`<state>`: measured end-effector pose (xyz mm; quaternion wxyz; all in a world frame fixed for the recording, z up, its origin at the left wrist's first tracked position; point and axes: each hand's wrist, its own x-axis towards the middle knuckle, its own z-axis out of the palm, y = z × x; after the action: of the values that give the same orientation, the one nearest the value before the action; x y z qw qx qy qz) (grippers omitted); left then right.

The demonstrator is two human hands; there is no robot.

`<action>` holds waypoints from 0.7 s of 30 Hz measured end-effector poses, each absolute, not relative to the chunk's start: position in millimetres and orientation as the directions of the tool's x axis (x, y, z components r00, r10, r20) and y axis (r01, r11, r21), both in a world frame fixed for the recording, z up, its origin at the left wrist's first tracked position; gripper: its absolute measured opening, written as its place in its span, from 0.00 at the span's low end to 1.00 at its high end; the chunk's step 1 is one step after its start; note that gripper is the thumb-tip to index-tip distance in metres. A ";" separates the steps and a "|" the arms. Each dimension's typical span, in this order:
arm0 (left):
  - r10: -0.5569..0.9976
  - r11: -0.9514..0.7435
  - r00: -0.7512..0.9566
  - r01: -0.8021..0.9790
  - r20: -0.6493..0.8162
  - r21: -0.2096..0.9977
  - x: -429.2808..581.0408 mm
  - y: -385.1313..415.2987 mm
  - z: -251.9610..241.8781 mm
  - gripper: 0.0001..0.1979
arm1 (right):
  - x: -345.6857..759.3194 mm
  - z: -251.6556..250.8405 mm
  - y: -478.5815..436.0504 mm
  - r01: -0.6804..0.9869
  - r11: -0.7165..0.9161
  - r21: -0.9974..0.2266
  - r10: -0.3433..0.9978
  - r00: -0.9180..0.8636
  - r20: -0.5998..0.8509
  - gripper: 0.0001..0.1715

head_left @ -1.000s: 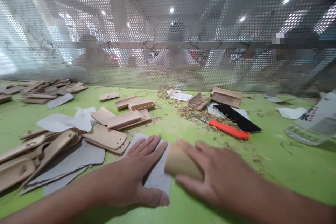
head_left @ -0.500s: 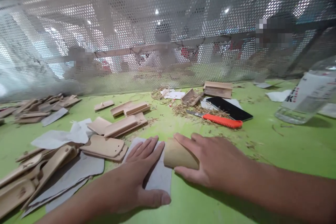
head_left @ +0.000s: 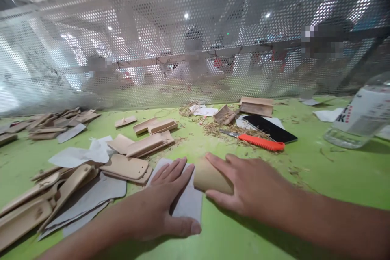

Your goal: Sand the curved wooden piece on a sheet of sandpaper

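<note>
My left hand (head_left: 164, 205) lies flat with fingers stretched out, pressing a grey sheet of what looks like sandpaper (head_left: 191, 203) to the table. Just to its right, my right hand (head_left: 240, 180) curls over a curved bamboo piece (head_left: 210, 176), thumb on the near side and fingers on the far side. The bamboo's left end meets the sheet's right edge; its underside is hidden. Beyond my right hand lies a craft knife (head_left: 258, 141) with an orange handle and its blade out.
A black phone (head_left: 269, 128) rests among bamboo shavings behind the knife. A clear bottle (head_left: 355, 118) stands at the right. Several bamboo pieces (head_left: 124, 167) and grey sheets (head_left: 88, 195) cover the left side of the green table (head_left: 323, 178). Perforated metal panels (head_left: 152, 20) rise behind, with people beyond.
The whole view has shifted slightly, so everything appears a little further right. Both hands keep the same hold on the sheet and the bamboo piece.
</note>
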<state>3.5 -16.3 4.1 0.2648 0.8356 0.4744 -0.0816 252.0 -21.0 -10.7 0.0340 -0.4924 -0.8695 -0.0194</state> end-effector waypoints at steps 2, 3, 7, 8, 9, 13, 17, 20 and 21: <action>0.734 -0.417 0.553 0.825 -0.394 0.381 3.6 -15.8 4.5 0.59 | 251.6 -12.8 -23.5 0.815 0.579 -0.026 0.814 -0.575 0.084 0.43; 0.730 -0.416 0.558 0.821 -0.394 0.390 3.8 -15.6 4.9 0.59 | 251.4 -13.5 -25.1 0.803 0.595 -0.035 0.803 -0.591 0.080 0.43; 0.748 -0.401 0.550 0.820 -0.371 0.408 3.7 -15.7 4.8 0.59 | 250.6 -13.1 -29.4 0.845 0.535 0.002 0.843 -0.534 0.062 0.43; 0.744 -0.407 0.557 0.815 -0.368 0.411 3.2 -16.0 4.1 0.59 | 250.4 -12.3 -29.3 0.838 0.546 -0.010 0.837 -0.545 0.052 0.43; 0.740 -0.416 0.566 0.810 -0.364 0.413 2.6 -16.3 3.1 0.58 | 250.1 -11.3 -28.6 0.825 0.564 -0.037 0.825 -0.563 0.039 0.43; 0.757 -0.424 0.558 0.815 -0.339 0.395 -0.1 -17.1 -1.9 0.58 | 249.1 -7.4 -21.3 0.868 0.495 -0.035 0.869 -0.495 0.005 0.44; 0.750 -0.429 0.566 0.809 -0.341 0.401 -1.2 -16.3 -3.3 0.58 | 249.4 -5.6 -19.2 0.847 0.531 -0.026 0.847 -0.531 -0.003 0.45; 0.749 -0.425 0.570 0.804 -0.337 0.415 -0.1 -15.9 -0.2 0.58 | 250.6 -5.5 -19.9 0.869 0.494 -0.021 0.869 -0.494 -0.022 0.45; 0.754 -0.415 0.559 0.813 -0.346 0.409 0.7 -16.0 1.3 0.59 | 250.9 -6.0 -20.0 0.885 0.465 -0.002 0.885 -0.465 -0.024 0.45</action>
<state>0.7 -16.0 1.3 0.2736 0.8393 0.4666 -0.0543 250.9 -20.0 -6.0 -0.0095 -0.5173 -0.8557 0.0071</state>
